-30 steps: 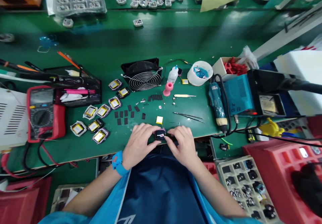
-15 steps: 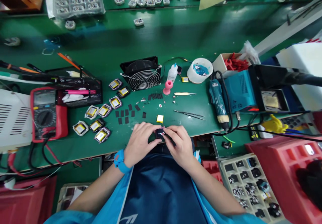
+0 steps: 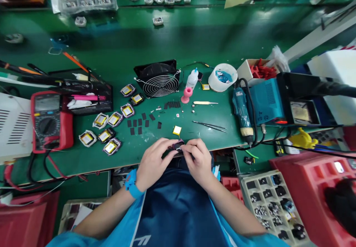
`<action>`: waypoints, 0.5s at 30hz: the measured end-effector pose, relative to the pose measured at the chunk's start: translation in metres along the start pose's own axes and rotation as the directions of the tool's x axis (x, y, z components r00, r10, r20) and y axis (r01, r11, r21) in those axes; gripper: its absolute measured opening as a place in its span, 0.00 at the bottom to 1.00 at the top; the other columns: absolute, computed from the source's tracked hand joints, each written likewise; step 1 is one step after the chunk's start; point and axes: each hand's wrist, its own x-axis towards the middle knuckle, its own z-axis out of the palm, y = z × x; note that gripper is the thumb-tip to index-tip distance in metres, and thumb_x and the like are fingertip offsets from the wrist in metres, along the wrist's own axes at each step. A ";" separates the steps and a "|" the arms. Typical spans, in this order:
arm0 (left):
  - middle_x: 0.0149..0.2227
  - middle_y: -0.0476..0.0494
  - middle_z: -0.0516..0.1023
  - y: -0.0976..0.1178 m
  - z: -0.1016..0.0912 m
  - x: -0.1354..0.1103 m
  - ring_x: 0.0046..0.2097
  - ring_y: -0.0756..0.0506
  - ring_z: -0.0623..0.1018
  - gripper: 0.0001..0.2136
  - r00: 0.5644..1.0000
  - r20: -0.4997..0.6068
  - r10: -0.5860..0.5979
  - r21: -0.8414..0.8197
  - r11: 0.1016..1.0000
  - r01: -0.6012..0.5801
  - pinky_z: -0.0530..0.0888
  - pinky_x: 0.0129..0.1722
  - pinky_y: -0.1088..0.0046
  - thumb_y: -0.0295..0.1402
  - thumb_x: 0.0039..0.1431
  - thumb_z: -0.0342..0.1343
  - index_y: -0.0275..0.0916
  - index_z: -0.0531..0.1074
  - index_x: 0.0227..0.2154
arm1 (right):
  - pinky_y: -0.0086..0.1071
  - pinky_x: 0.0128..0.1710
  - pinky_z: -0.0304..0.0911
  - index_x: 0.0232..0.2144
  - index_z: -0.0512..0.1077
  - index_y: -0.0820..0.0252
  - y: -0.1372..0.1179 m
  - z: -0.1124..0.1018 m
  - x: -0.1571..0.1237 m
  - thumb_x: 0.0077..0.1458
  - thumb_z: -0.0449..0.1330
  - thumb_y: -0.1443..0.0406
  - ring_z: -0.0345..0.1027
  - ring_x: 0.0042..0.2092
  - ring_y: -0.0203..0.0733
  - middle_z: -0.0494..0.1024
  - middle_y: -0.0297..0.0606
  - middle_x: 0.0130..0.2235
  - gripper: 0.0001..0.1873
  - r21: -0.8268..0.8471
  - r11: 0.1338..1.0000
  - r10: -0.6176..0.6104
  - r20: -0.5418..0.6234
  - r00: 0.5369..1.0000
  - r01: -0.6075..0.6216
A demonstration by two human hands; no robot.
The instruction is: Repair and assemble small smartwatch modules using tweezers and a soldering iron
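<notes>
Both my hands meet at the near edge of the green bench (image 3: 194, 47). My left hand (image 3: 154, 160) and my right hand (image 3: 198, 158) are closed together on a small black part (image 3: 178, 146) with a bit of red and white on it. The fingertips of both hands pinch it from either side, so most of it is hidden. Just beyond it lies a small yellow square piece (image 3: 177, 130). Thin tweezers (image 3: 209, 126) lie to the right of that. A blue band (image 3: 130, 183) sits on my left wrist.
Several yellow-faced modules (image 3: 111, 128) and small black pads (image 3: 139, 124) lie to the left. A red multimeter (image 3: 49, 119), a black fan (image 3: 158, 79), a pink stand (image 3: 186, 95), a white cup (image 3: 222, 77) and a teal tool (image 3: 241, 113) ring the work spot. A tray of black parts (image 3: 274, 204) sits lower right.
My right hand has moved left onto the black part and its fingers have closed on it beside my left hand's. The part has tilted up slightly off the bench edge.
</notes>
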 end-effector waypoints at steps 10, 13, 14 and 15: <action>0.42 0.47 0.78 0.005 -0.001 0.007 0.44 0.49 0.80 0.12 0.997 -0.070 -0.022 -0.189 0.982 0.009 0.80 0.43 0.74 0.27 0.68 0.56 0.47 0.78 0.49 | 0.32 0.35 0.71 0.38 0.77 0.56 -0.008 -0.008 0.004 0.65 0.60 0.72 0.73 0.36 0.38 0.77 0.37 0.35 0.07 0.185 0.981 0.048 0.064 0.997 -0.059; 0.42 0.46 0.77 0.004 0.000 0.007 0.42 0.49 0.81 0.11 0.998 -0.033 -0.060 -0.301 0.953 0.047 0.81 0.40 0.76 0.28 0.68 0.56 0.45 0.79 0.48 | 0.31 0.36 0.71 0.38 0.77 0.56 -0.008 -0.007 0.004 0.64 0.62 0.71 0.73 0.36 0.38 0.78 0.36 0.34 0.06 0.261 0.955 0.132 0.050 0.990 -0.141; 0.42 0.46 0.77 0.004 0.000 0.007 0.42 0.49 0.81 0.09 0.996 -0.021 -0.089 -0.354 0.932 0.076 0.81 0.40 0.76 0.29 0.67 0.57 0.44 0.79 0.46 | 0.31 0.36 0.71 0.38 0.77 0.56 -0.008 -0.007 0.004 0.64 0.62 0.71 0.73 0.35 0.38 0.78 0.36 0.34 0.06 0.278 0.946 0.156 0.050 0.986 -0.164; 0.42 0.46 0.77 0.003 0.001 0.007 0.41 0.49 0.82 0.07 0.992 -0.014 -0.126 -0.411 0.905 0.109 0.82 0.40 0.75 0.29 0.66 0.58 0.43 0.79 0.44 | 0.31 0.35 0.71 0.39 0.77 0.56 -0.008 -0.007 0.004 0.63 0.62 0.70 0.73 0.35 0.37 0.78 0.35 0.34 0.05 0.290 0.939 0.178 0.054 0.983 -0.186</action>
